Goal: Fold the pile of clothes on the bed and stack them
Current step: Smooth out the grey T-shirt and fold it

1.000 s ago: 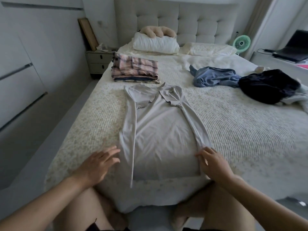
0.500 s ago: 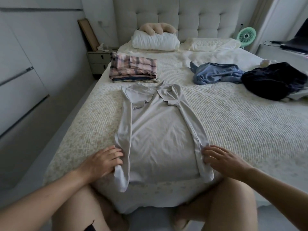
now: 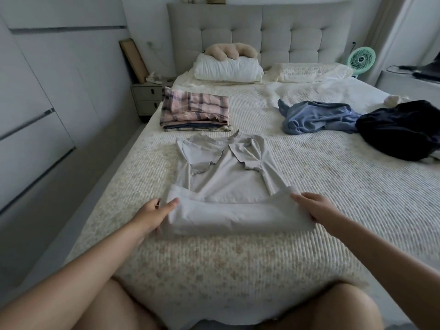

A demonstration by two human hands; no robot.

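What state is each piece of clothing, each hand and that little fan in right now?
Grey shirt: flat, sleeves folded in, bottom hem turned up.
Left hand: grips the fold's left end.
Right hand: holds the fold's right end.
Folded stack: neat, plaid piece on top.
Blue garment: crumpled, unfolded.
Dark garment: heaped, unfolded.
Green fan: upright; running or not, cannot tell.

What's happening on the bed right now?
Left hand and right hand grip grey shirt hem, folded partway up. Folded stack beyond. Nothing blocking.

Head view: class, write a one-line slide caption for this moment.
Both hands, left hand and right hand, fold the grey shirt hem upward beside the folded stack.
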